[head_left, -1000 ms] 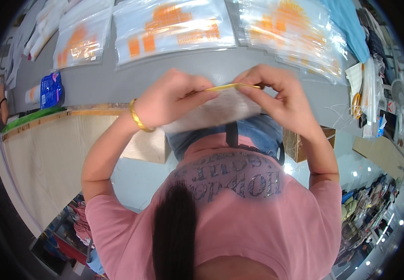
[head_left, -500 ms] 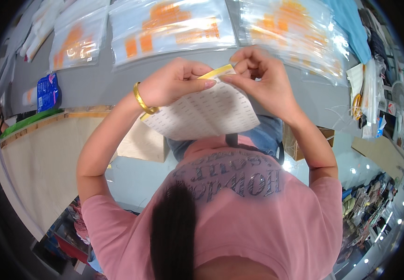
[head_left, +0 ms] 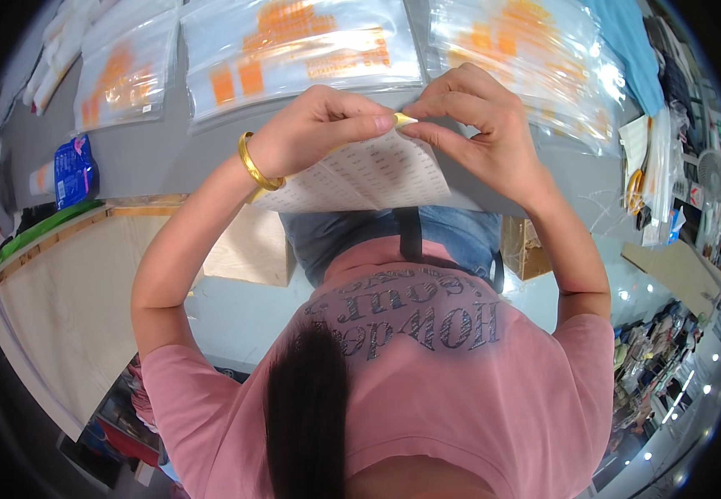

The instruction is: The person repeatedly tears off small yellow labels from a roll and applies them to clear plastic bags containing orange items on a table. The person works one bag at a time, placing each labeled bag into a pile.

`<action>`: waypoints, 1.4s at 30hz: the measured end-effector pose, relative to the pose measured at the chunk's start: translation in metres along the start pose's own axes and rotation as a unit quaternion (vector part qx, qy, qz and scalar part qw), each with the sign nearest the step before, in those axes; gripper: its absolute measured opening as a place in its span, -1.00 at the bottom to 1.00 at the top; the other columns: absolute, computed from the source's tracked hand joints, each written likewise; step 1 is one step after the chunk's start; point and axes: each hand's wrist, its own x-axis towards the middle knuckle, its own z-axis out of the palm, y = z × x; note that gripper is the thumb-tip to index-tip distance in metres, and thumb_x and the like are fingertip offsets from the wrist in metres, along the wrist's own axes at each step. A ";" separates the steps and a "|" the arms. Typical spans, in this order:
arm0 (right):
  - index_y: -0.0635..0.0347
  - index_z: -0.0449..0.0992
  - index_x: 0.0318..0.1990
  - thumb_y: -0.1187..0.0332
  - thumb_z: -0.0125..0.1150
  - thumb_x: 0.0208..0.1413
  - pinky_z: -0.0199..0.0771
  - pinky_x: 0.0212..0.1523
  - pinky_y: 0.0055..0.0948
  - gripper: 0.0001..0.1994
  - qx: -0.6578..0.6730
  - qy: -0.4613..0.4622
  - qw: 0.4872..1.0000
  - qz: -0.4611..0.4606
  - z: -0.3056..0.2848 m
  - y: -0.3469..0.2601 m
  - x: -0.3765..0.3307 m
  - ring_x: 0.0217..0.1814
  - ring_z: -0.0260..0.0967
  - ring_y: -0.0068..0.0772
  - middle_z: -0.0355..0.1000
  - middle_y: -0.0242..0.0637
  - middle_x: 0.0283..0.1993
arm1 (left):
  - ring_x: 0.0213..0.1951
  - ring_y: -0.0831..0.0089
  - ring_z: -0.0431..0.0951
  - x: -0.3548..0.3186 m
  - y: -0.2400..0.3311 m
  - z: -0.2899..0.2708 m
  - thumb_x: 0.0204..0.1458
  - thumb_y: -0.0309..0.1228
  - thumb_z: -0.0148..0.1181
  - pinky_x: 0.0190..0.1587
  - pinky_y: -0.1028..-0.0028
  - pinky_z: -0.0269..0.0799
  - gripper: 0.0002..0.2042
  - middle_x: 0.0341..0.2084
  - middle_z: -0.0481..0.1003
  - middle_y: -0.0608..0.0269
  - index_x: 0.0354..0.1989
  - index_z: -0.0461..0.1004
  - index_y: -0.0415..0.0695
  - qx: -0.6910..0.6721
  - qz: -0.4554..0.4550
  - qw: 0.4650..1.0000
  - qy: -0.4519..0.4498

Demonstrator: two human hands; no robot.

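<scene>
A white sheet of small printed stickers (head_left: 369, 175) with yellow backing hangs from my fingers in front of my waist. My left hand (head_left: 331, 125), with a gold bangle (head_left: 254, 164) at the wrist, pinches its upper edge between thumb and fingers. My right hand (head_left: 477, 116) is closed in a pinch at the sheet's upper corner, where a bit of yellow backing shows between the two hands. Whether a single sticker is between the right fingertips is too small to tell. Beyond my hands lie stacks of clear plastic bags with orange print, the middle stack (head_left: 294, 50) being nearest.
More printed clear bags lie at left (head_left: 127, 71) and right (head_left: 527, 54) on the grey table (head_left: 36, 166). A blue packet (head_left: 75, 170) stands far left. Yellow-handled scissors (head_left: 635, 191) hang at the right, near a small fan (head_left: 714, 173). A wooden box (head_left: 248, 249) is below the table.
The sheet has tilted and risen, so less of its face shows. My fingertips have come together at its corner, and my right hand has lifted slightly.
</scene>
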 end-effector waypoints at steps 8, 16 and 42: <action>0.17 0.68 -0.27 0.44 0.55 -0.08 0.52 -0.19 -0.30 -0.80 0.045 0.044 0.995 0.082 0.015 -0.004 -0.003 -0.17 0.49 -0.23 0.56 -0.32 -0.24 | -0.46 0.74 0.14 0.003 -0.005 -0.005 0.34 -0.26 0.22 -0.45 0.57 0.12 -0.71 -0.58 0.29 0.57 -0.17 0.67 -0.29 0.005 0.018 1.000 -0.018; 0.15 0.64 -0.20 0.46 0.53 -0.10 0.47 -0.20 -0.32 -0.74 -0.038 0.072 0.996 -0.043 0.025 0.007 -0.002 -0.20 0.46 -0.21 0.56 -0.36 -0.19 | -0.37 0.73 0.38 0.008 -0.010 -0.015 0.32 -0.29 0.24 -0.32 0.59 0.36 -0.72 -0.48 0.54 0.42 -0.09 0.67 -0.32 -0.014 0.005 0.999 -0.029; 0.13 0.60 -0.21 0.42 0.51 -0.08 0.35 -0.12 -0.29 -0.75 -0.100 0.094 0.990 -0.032 0.037 0.026 -0.002 -0.11 0.44 -0.25 0.57 -0.40 -0.10 | -0.22 0.68 0.54 0.024 -0.014 -0.027 0.30 -0.31 0.25 -0.13 0.59 0.48 -0.70 -0.28 0.67 0.30 0.02 0.65 -0.30 -0.035 -0.035 0.998 -0.045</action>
